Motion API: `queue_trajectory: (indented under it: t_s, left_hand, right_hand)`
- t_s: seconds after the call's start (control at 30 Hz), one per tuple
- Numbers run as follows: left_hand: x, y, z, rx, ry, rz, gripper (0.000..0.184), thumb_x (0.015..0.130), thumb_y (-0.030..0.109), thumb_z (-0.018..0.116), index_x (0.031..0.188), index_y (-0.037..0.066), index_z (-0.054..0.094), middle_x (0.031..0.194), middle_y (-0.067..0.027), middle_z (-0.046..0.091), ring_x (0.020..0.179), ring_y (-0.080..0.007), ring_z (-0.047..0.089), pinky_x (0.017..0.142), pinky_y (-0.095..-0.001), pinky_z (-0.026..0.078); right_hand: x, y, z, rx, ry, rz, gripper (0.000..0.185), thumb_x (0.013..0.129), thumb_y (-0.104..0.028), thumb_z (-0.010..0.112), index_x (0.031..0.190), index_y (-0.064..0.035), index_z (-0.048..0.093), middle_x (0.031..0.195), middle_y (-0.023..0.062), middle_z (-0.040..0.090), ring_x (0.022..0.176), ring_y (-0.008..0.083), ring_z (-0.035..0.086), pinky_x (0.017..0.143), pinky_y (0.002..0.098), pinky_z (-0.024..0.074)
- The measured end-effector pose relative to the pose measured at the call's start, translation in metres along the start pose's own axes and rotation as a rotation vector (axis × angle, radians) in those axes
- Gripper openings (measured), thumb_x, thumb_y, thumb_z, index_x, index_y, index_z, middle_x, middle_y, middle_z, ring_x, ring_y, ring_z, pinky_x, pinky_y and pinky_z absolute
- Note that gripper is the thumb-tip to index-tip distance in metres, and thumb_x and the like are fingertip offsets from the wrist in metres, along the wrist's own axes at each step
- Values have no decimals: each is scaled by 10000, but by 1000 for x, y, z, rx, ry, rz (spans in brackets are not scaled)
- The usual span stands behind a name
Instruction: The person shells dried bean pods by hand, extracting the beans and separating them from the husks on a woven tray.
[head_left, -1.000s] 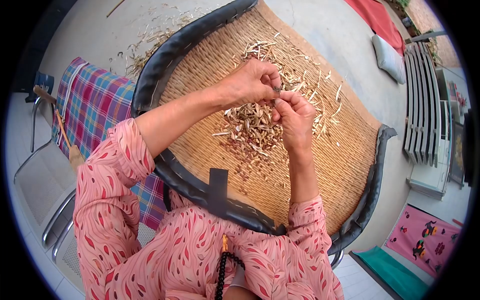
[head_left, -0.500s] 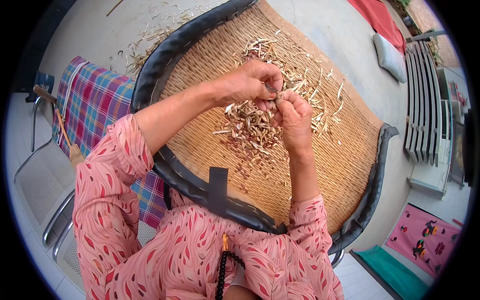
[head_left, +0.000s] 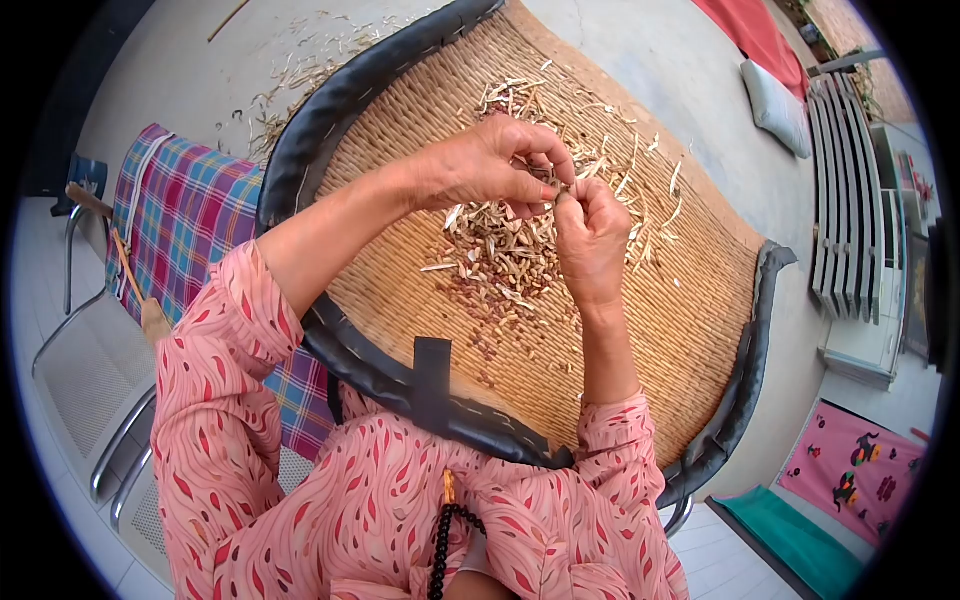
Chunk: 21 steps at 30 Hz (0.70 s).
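My left hand (head_left: pixel 497 165) and my right hand (head_left: pixel 597 240) meet above a large woven winnowing tray (head_left: pixel 395 195) on my lap. The fingertips of both pinch a small dry bean pod (head_left: pixel 563 190), mostly hidden by the fingers. Under the hands lies a heap of dry, split pods (head_left: pixel 490 228) mixed with pale and reddish beans (head_left: pixel 490 300). Loose beans are scattered down the weave toward me. Black padded edging (head_left: pixel 345 345) runs around the tray's near and side rims.
A metal mesh chair (head_left: pixel 95 360) stands at my left with a checked cloth (head_left: pixel 185 190) beside it. More pod scraps (head_left: pixel 275 125) litter the floor beyond the tray. A pale cushion (head_left: pixel 775 108) and folded grey chairs (head_left: pixel 843 200) are at the right.
My hands stay together over the heap while the fingers shift on the pod. The left fingers are more extended, and the right hand has turned slightly. The view has shifted a little.
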<state>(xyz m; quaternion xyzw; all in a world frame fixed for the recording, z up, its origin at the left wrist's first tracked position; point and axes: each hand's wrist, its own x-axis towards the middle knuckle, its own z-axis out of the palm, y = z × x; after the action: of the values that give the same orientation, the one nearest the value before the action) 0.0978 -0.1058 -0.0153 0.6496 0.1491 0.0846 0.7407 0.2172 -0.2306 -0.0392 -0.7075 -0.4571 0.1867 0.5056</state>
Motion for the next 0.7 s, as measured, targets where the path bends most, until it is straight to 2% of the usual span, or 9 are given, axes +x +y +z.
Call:
queue_trajectory:
  t_s: [0.03, 0.17, 0.43, 0.63, 0.7]
  left_hand:
    - [0, 0, 1, 41, -4, 39, 106, 828, 21, 585, 933, 11, 592, 840, -55, 598, 703, -90, 597, 620, -209, 510]
    - [1, -5, -2, -4, 22, -30, 99, 835, 4, 572, 934, -3, 573, 793, -57, 596, 680, -102, 609, 619, -218, 525]
    - [2, -8, -1, -189, 39, -76, 95, 846, -19, 544, 940, -11, 552, 790, -66, 590, 681, -115, 619, 627, -219, 538]
    - [-1, -7, 5, -104, 35, -21, 118, 916, 93, 492, 957, -12, 527, 759, -45, 567, 678, -86, 599, 583, -203, 508]
    - [-3, -10, 7, 32, 0, 36, 135, 930, 120, 473, 950, -7, 514, 740, -40, 560, 663, -77, 589, 565, -199, 497]
  right_hand:
    - [-1, -3, 0, -28, 5, -29, 49, 750, -2, 515, 704, 9, 529, 502, 35, 465, 439, 88, 419, 420, 269, 358]
    - [-2, -7, 3, -55, 13, -78, 40, 751, 6, 508, 718, 11, 531, 505, 33, 466, 452, 80, 411, 422, 262, 355]
    - [-2, -8, -2, 218, -34, 153, 48, 769, 16, 509, 733, 11, 541, 557, -16, 464, 488, 47, 391, 428, 222, 323]
    - [0, -3, 0, 259, -41, 187, 78, 806, -21, 536, 744, 23, 554, 588, -22, 484, 516, 30, 405, 433, 206, 327]
    - [0, -2, 1, 289, -53, 203, 79, 817, -27, 545, 765, 31, 557, 608, -13, 505, 521, 30, 423, 434, 201, 343]
